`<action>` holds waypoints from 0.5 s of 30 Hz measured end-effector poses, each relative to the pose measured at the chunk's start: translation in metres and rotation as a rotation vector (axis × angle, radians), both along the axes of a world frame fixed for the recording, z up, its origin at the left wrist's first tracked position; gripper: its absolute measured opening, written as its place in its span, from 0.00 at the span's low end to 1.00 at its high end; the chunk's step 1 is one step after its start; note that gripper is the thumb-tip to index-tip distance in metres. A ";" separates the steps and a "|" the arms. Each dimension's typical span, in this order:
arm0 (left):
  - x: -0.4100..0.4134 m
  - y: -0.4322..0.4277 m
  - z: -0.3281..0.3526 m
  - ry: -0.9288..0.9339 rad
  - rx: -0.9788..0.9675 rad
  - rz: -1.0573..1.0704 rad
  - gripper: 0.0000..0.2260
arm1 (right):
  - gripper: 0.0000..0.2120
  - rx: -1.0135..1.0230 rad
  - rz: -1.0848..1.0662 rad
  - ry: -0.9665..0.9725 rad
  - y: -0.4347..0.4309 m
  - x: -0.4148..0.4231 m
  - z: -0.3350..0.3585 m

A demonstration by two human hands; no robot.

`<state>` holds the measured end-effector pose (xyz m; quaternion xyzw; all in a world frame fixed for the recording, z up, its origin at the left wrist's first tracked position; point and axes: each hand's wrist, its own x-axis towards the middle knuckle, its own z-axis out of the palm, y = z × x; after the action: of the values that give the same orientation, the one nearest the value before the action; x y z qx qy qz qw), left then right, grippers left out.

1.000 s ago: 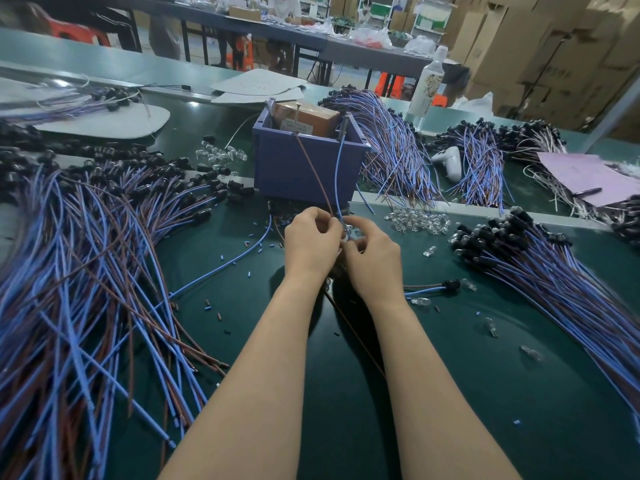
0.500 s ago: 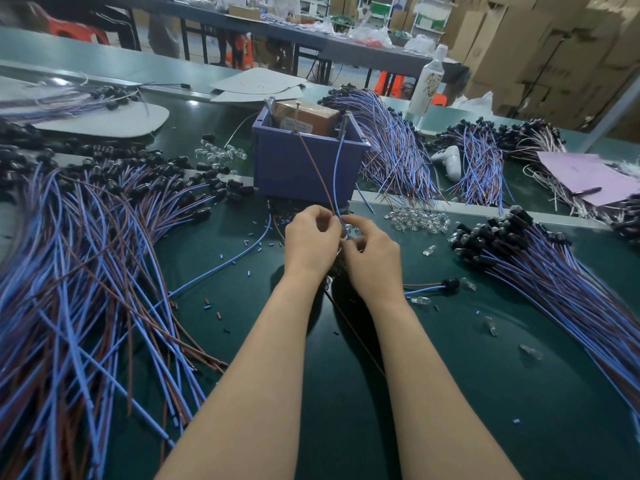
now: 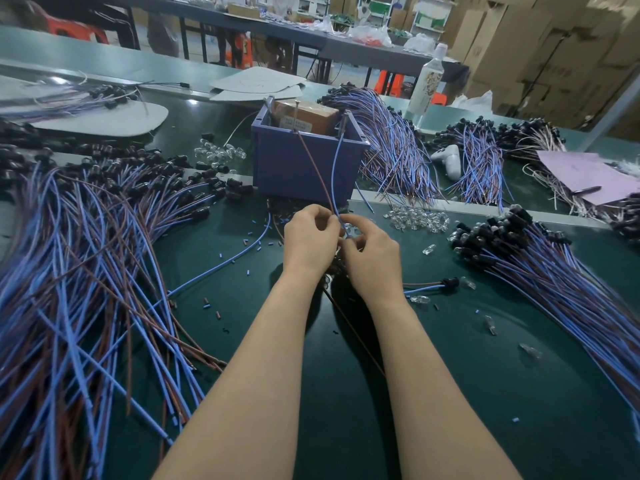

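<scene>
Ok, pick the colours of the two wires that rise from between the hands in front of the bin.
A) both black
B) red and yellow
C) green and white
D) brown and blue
D: a brown wire and a blue wire rise side by side from where the left hand and right hand meet, crossing the front of the blue bin.
</scene>
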<state>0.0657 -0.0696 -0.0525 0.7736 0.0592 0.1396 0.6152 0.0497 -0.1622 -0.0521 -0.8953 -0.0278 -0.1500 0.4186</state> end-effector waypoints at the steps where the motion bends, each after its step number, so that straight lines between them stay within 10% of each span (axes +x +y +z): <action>1: 0.000 0.000 0.000 0.001 -0.003 0.001 0.03 | 0.17 0.002 0.001 0.000 0.000 0.000 0.000; 15: 0.001 0.000 0.000 0.003 0.000 0.000 0.03 | 0.17 0.018 0.001 0.002 0.003 -0.004 0.003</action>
<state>0.0671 -0.0697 -0.0525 0.7739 0.0603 0.1383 0.6150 0.0462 -0.1594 -0.0491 -0.8916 -0.0263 -0.1491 0.4268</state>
